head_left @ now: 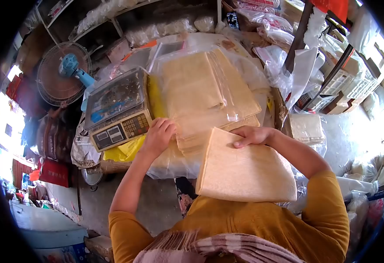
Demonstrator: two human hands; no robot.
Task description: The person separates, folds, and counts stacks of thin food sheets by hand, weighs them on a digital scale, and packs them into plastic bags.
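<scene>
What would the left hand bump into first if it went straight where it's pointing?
Probably the pile of tan sheets with clear plastic around it. The left hand is right by its edge; I can't tell whether they're touching.

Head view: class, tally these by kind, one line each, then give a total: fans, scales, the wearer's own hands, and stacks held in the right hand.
Fan: 1
Scale: 1
Hands, left hand and right hand: 2
Held stack: 1
Total: 5
</scene>
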